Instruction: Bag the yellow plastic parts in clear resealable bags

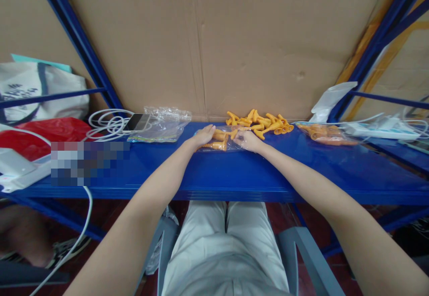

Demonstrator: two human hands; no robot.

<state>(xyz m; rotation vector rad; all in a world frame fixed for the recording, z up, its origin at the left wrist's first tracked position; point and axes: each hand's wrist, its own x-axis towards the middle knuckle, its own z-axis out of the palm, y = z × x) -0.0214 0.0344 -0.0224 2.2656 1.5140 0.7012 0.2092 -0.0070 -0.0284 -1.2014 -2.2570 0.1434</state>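
A clear plastic bag [231, 146] lies on the blue shelf top in front of me, with several yellow-orange plastic pieces [217, 145] inside it, each flared like a small funnel at one end. My left hand [203, 136] grips the bag's left side, its fingers partly hidden. At the bag's right end, my right hand [247, 140] has its fingers closed round a yellow piece [233, 133], and clear film shows around the fingers. Just behind the hands is a loose pile of the same yellow pieces [263, 121].
A filled bag of orange pieces [323, 134] lies to the right, near a white power strip [382, 130]. Flat clear bags [161, 128], a coiled white cable [109, 124] and a red bag [43, 135] are on the left. Cardboard [201, 45] stands behind the shelf.
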